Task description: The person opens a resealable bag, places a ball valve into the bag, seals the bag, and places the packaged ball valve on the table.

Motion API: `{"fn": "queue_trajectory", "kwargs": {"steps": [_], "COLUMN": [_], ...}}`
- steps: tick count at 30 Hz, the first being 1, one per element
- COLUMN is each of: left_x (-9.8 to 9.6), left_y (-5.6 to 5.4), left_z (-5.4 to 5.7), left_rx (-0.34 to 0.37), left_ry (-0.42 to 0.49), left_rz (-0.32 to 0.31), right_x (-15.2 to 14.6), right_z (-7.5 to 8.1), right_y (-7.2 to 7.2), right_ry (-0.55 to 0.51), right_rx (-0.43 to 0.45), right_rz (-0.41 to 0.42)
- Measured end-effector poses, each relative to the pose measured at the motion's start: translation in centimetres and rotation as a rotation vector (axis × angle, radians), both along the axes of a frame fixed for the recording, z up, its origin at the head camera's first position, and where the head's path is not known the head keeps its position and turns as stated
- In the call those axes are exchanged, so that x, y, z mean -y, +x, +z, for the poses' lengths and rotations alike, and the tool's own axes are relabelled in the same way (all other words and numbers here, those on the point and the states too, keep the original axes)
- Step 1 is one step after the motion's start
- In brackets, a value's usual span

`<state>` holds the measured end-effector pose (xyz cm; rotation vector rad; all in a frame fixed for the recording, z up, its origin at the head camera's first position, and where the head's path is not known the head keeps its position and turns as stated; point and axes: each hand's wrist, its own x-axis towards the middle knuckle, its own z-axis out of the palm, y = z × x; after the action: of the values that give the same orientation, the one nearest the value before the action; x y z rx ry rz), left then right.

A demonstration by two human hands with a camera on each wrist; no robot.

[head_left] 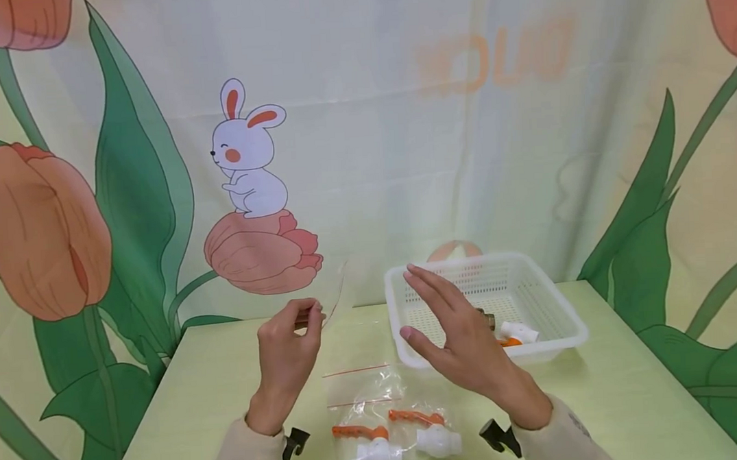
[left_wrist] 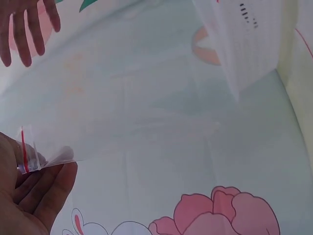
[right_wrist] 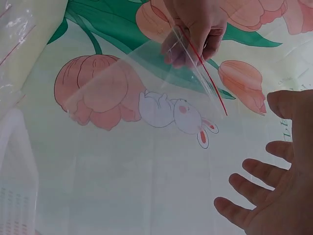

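Observation:
My left hand (head_left: 291,346) pinches a clear zip bag (right_wrist: 146,63) near its red-lined top, between thumb and fingers. The bag hangs thin and flat, with nothing visible inside. In the head view it shows almost edge-on beside the fingertips. To the right, my right hand (head_left: 462,336) is raised with its fingers spread, apart from the bag and holding nothing. It overlaps the near left part of a white plastic basket (head_left: 566,317) in the head view. The right wrist view shows its fingers (right_wrist: 264,174) extended toward the bag.
Two bagged white valves with orange handles, a left one (head_left: 378,456) and a right one (head_left: 438,441), lie on the table (head_left: 185,416) between my forearms. Inside the basket are a white fitting (head_left: 520,332), an orange part and a brownish metal piece. A printed curtain (head_left: 371,154) stands behind.

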<state>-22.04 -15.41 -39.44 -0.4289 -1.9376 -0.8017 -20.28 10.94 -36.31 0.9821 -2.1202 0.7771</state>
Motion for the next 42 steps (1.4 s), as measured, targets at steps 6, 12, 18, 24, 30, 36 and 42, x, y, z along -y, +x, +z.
{"fn": "queue_trajectory", "kwargs": {"steps": [6, 12, 18, 24, 30, 36, 42], "left_x": [-2.8, -5.8, -7.8, -9.1, -9.8, -9.8, -9.6], "left_y": [0.5, 0.7, 0.4, 0.3, 0.5, 0.8, 1.1], "left_z": [0.4, 0.4, -0.4, -1.3, -1.7, -1.9, -1.7], "left_rx": [-0.063, -0.120, -0.221, -0.329, -0.378, -0.283, -0.202], "left_ry": [0.073, 0.128, 0.140, 0.145, 0.136, 0.159, 0.123], "left_rz": [-0.065, -0.110, -0.096, -0.100, -0.115, -0.172, -0.185], "right_x": [1.1, 2.3, 3.2, 3.4, 3.2, 2.9, 2.6], "right_z": [0.3, 0.4, 0.3, 0.0, -0.3, -0.9, -1.4], "right_y": [0.6, 1.0, 1.1, 1.2, 1.1, 0.6, 0.4], "right_ry": [-0.110, -0.247, -0.385, -0.442, -0.474, -0.467, -0.400], "right_rx": [0.067, 0.105, 0.138, 0.148, 0.129, 0.025, -0.039], "right_rz": [-0.024, -0.067, -0.072, -0.091, -0.106, -0.122, -0.119]}}
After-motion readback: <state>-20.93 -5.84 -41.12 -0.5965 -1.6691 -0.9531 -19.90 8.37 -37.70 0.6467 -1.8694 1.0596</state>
